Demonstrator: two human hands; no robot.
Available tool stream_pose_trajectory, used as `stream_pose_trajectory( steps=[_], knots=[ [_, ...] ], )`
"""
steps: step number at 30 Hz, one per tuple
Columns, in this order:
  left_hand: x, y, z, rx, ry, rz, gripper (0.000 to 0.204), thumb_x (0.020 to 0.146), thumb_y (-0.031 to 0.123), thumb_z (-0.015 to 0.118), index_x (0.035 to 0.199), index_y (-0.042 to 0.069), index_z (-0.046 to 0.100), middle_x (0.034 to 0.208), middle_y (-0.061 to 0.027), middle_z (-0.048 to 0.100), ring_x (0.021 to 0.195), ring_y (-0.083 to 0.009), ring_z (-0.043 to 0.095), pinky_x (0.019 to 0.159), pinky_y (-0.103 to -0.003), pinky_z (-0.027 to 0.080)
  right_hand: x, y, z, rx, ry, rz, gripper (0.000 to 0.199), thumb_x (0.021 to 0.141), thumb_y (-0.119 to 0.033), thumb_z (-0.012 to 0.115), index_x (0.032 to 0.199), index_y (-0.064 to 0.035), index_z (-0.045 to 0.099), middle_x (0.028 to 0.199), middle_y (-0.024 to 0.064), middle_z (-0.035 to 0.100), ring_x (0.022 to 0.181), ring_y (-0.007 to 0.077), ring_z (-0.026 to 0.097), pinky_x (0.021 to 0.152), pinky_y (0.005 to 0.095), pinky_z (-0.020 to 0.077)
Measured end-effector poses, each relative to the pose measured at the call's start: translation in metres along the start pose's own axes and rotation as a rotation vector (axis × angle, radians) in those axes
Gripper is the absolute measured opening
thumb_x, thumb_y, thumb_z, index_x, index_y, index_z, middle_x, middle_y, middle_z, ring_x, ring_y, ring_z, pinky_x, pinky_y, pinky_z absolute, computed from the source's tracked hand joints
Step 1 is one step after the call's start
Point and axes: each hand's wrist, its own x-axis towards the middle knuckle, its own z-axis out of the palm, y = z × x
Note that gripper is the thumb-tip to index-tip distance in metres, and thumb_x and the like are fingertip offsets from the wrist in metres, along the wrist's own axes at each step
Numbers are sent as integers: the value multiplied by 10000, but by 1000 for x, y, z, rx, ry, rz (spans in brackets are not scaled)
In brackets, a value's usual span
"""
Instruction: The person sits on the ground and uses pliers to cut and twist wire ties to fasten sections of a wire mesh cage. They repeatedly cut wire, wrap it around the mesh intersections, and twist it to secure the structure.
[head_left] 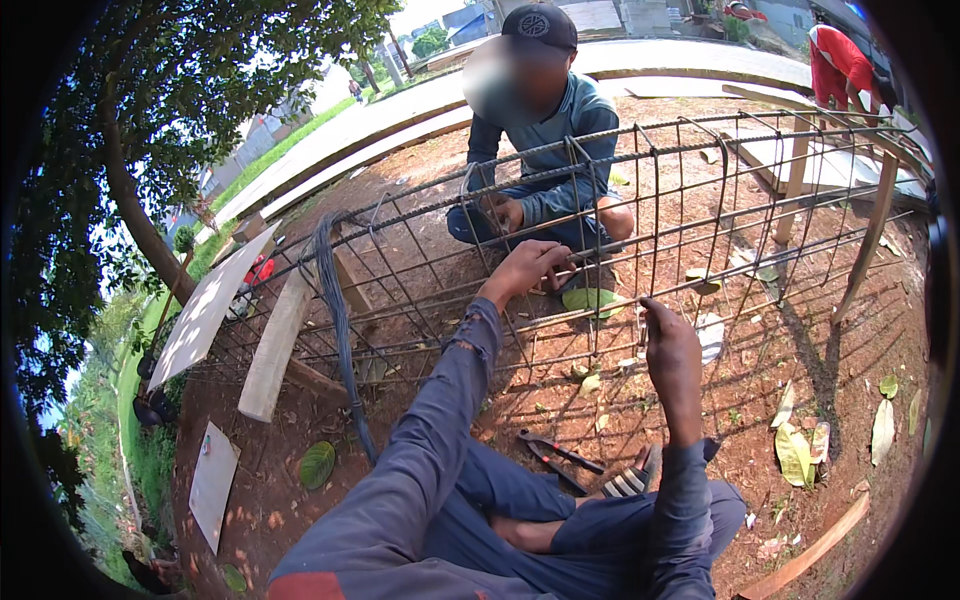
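Our left hand [528,266] reaches forward with the arm nearly straight, sleeve torn at the cuff, and its fingers are curled round a bar of the rebar cage [640,200] where a thin tie wire seems to sit; we cannot tell more of the wire. Our right hand [668,345] stands upright, forearm vertical, fingers pinched narrow on a short wire end at a lower long bar.

We see the cage lying on its side on the red earth, its long axis running from lower left to upper right across the view, the long bars bowed by the lens and the square stirrups standing across them. A bundle of dark wire [338,310] hangs over the cage's left end and trails to the ground.

Pliers [552,456] with dark handles lie on the soil just ahead of our crossed legs, near a striped sandal [630,482]. Across the cage a co-worker [540,130] in a cap crouches, both hands at the bars. Another person in red [838,62] bends over at upper right.

A pale flat board [208,305] leans at the left, a wooden plank [275,345] slants beside it, and a small whitish rectangular sheet [212,482] with a green and a red mark lies lower left.
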Motion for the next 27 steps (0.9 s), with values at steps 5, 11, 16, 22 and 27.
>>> stream_pose_trajectory(
  steps=[5, 11, 16, 22, 27],
  knots=[
    [10, 10, 4, -163, 73, -106, 326, 1025, 298, 631, 1121, -9, 687, 912, -85, 768, 542, -133, 673, 420, -259, 439, -4, -7, 0, 47, 6, -4, 235, 1030, -120, 590, 1206, -35, 719, 967, 216, 736, 816, 381, 707, 711, 444, 536],
    [5, 5, 31, 78, 514, 30, 191, 920, 191, 757, 1036, 59, 681, 866, -99, 731, 647, -193, 716, 602, -393, 534, -5, -10, -2, 52, 0, 3, 242, 1030, -113, 588, 1213, -28, 720, 992, 219, 740, 828, 380, 715, 714, 441, 543],
    [2, -16, 47, 242, 728, 315, 150, 895, 178, 779, 982, 66, 730, 950, -77, 729, 690, -195, 680, 653, -359, 549, -11, -4, 7, 13, -32, -11, 252, 1030, -106, 583, 1231, -30, 714, 1013, 212, 746, 855, 384, 722, 740, 455, 557],
    [1, -25, 57, 633, 800, 671, 185, 898, 147, 749, 1072, 84, 745, 1175, -32, 724, 853, -250, 683, 786, -387, 589, -5, 1, -2, 52, -11, 32, 264, 971, -39, 553, 1198, -50, 687, 984, 201, 728, 894, 409, 706, 764, 493, 556],
    [-21, -18, 35, 849, 674, 701, 198, 907, 144, 729, 1097, 87, 725, 1276, -17, 696, 902, -239, 666, 800, -379, 578, -4, -10, -4, 55, -41, 27, 289, 978, -40, 539, 1227, -87, 677, 984, 204, 717, 888, 420, 694, 770, 506, 542]
  ],
)
